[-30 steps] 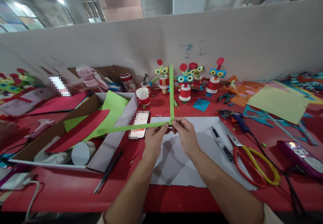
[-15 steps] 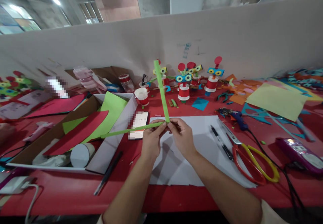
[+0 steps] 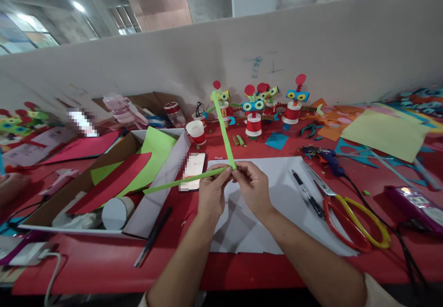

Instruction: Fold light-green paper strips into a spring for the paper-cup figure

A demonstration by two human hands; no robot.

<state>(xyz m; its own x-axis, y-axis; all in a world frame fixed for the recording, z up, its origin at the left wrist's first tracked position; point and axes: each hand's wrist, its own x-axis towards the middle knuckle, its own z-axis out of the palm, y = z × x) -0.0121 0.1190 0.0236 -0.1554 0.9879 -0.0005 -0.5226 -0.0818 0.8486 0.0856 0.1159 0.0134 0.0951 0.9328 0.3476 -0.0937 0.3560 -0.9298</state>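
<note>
In the middle of the frame, the person's left hand (image 3: 212, 191) and right hand (image 3: 254, 187) meet over white paper sheets (image 3: 277, 233), their fingertips almost touching. Thumb and fingers of each are pinched on a bright-green paper strip (image 3: 224, 129) at the corner where two lengths come together. One length stands up toward the top of the frame, crossing in front of a paper-cup robot figure with a yellow head; the other runs to the left, across the view of a smartphone (image 3: 196, 163) and to the wall of a cardboard box (image 3: 162, 173). Whether this is one folded strip or two, the fingers hide.

The box, left of centre, holds green paper (image 3: 157, 143), a curved red sheet (image 3: 114, 180) and a white-ended cylinder (image 3: 114, 213). A dark pen (image 3: 152, 237) lies just beside its lower right corner. Right of the hands, a ballpoint pen (image 3: 308, 194) rests on the white sheets next to scissors (image 3: 363, 224) with one red and one yellow handle. Farther right are a blue glue gun (image 3: 330, 163) and, near the right edge, a purple device (image 3: 413, 207). Above centre stand several paper-cup robot figures (image 3: 254, 124), with a red-and-white paper cup (image 3: 196, 132) to their left and a blue paper square (image 3: 277, 141) in front. At the left edge, another person's hand (image 3: 14, 184) shows in part.
</note>
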